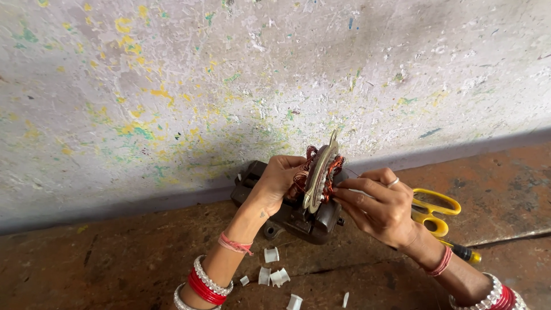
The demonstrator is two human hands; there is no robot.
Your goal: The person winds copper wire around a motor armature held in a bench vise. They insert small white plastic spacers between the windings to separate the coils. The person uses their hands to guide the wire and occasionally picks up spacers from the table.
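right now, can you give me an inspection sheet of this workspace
surface: worn reddish-brown floor, stained and cracked.
job's things: stator with copper windings, held upright over a dark bench vise.
clutter: white insulation scraps scattered on the floor; yellow-handled scissors and a screwdriver behind the right wrist.
grippers: left hand grips the stator's far side; right hand pinches at its near edge.
cables: nothing seen beyond the copper windings.
surroundings: pale wall, chipped, flecked with yellow and green paint.
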